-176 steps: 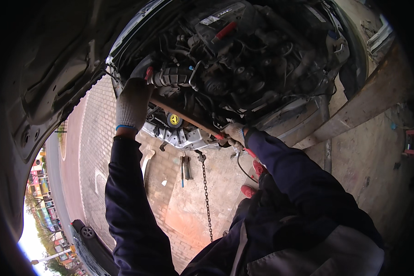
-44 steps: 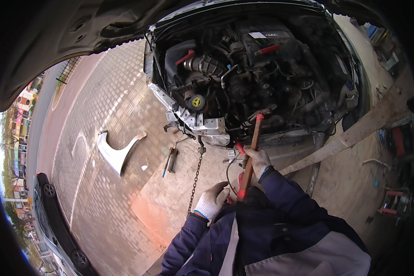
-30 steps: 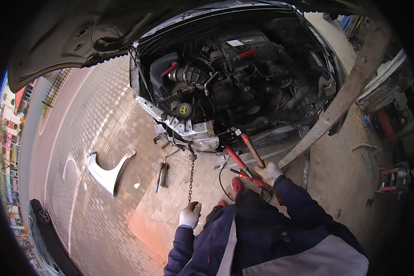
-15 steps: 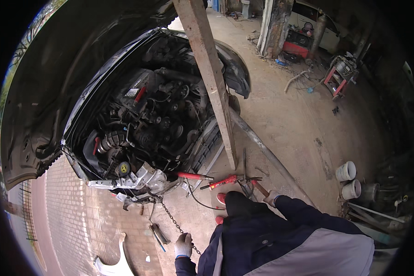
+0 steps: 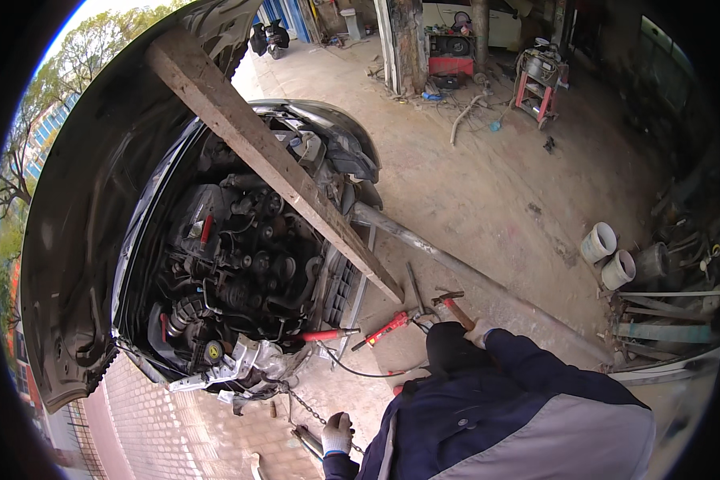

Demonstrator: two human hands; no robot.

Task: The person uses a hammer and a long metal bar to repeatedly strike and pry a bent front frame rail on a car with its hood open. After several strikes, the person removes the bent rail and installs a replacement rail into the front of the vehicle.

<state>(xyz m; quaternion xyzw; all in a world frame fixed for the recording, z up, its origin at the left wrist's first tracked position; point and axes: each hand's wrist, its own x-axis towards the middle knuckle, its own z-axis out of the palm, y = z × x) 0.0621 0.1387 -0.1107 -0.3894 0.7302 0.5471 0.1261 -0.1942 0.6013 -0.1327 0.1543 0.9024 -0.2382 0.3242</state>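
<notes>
My right hand (image 5: 478,331), gloved, grips a hammer by its wooden handle (image 5: 461,314); the head is beside a red hydraulic ram (image 5: 388,328) lying on the ground. My left hand (image 5: 337,434), in a white knit glove, is closed over a chain (image 5: 299,399) running down from the car's bent front metal (image 5: 248,360); I cannot tell whether it grips the chain. A second red cylinder (image 5: 322,335) sits at the car's front with a black hose near it. The open engine bay (image 5: 240,256) is on the left, with a red-handled tool (image 5: 206,230) on the engine.
The raised bonnet (image 5: 72,264) fills the left. A long beam (image 5: 280,172) slants across the engine bay, and a metal pole (image 5: 472,274) crosses the floor. Buckets (image 5: 598,242) and scrap metal (image 5: 664,328) lie at the right; a red cart (image 5: 536,100) stands behind.
The view has swung right toward the workshop, so the car slid left. The hammer, earlier held crosswise in both hands over the engine, is now lower in my right hand alone; my left let go.
</notes>
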